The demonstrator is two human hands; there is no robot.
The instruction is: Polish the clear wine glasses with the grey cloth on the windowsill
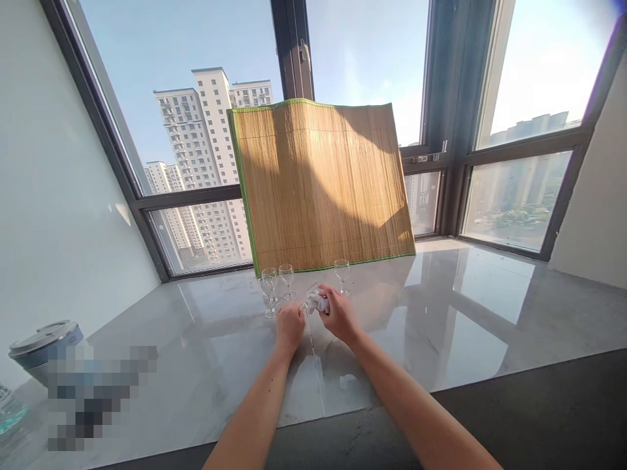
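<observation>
My left hand is curled closed just above the grey marble sill, gripping the stem end of a small tilted wine glass. My right hand is closed on a white cloth pressed against that glass. Behind my hands stand three more clear stemmed glasses: two close together at the left and one at the right. All three are upright.
A bamboo mat leans upright against the window behind the glasses. At the far left sits a lidded round container beside a blurred patch. A dark strip runs along the sill's near edge.
</observation>
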